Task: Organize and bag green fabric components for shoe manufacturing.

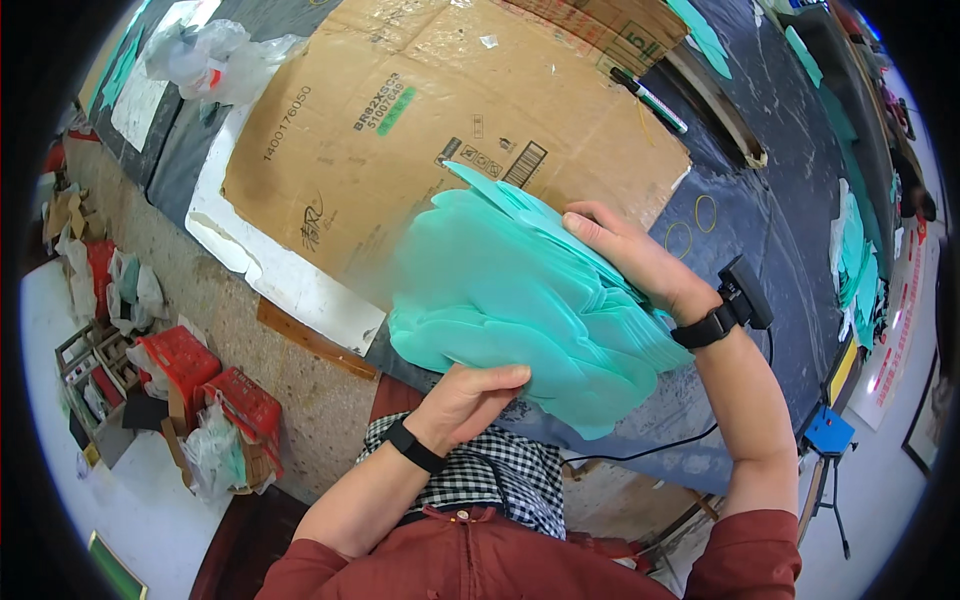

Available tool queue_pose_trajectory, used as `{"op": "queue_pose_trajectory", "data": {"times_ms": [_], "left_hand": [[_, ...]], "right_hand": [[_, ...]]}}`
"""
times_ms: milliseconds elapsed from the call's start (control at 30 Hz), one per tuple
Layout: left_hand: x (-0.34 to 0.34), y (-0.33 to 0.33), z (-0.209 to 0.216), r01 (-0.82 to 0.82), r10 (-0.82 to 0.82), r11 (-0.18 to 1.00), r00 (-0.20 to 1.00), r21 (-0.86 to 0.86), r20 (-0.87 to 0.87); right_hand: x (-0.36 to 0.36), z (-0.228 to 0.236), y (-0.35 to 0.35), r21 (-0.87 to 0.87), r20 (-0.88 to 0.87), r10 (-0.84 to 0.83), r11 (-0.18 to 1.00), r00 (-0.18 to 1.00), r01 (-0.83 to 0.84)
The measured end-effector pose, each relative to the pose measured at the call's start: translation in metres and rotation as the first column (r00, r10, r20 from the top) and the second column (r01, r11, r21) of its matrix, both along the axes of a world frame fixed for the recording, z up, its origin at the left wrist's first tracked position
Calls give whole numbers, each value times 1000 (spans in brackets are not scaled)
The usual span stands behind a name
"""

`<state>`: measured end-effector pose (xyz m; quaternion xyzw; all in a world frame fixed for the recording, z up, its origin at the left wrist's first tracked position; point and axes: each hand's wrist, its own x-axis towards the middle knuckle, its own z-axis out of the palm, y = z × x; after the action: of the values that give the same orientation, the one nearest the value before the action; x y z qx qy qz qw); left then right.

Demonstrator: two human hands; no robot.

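Observation:
A thick stack of thin mint-green sheets with scalloped, petal-like edges is held up between my two hands, above the front of the table. My left hand grips its near edge, thumb lying on top and the other fingers out of sight below. At the far right side, my right hand clasps the stack with its thumb over the upper edge; the rest of its fingers are partly hidden behind the sheets. The layers fan out unevenly toward the right. What the sheets are made of I cannot tell.
Flattened brown cardboard covers much of the dark table, over a white board. A marker pen and rubber bands lie to the right. Clear plastic bags sit far left; red baskets stand on the floor.

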<state>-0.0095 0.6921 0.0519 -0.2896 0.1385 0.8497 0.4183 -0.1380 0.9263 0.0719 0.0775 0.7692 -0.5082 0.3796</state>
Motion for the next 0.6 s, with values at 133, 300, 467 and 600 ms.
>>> {"op": "queue_pose_trajectory", "data": {"times_ms": [133,300,467,600], "left_hand": [[-3,3,-3,-18,18,1000,1000,-15,-6],[-4,-4,-12,-12,13,1000,999,26,-37],[-8,-6,-24,54,-51,998,995,37,-82],[-4,-9,-27,25,-19,998,996,60,-90]], "right_hand": [[-6,-4,3,-17,65,40,999,997,-39],[-4,2,0,-273,301,30,960,953,56],[10,-17,13,-248,129,35,969,991,-2],[12,4,4,-144,86,14,990,996,-2]]}}
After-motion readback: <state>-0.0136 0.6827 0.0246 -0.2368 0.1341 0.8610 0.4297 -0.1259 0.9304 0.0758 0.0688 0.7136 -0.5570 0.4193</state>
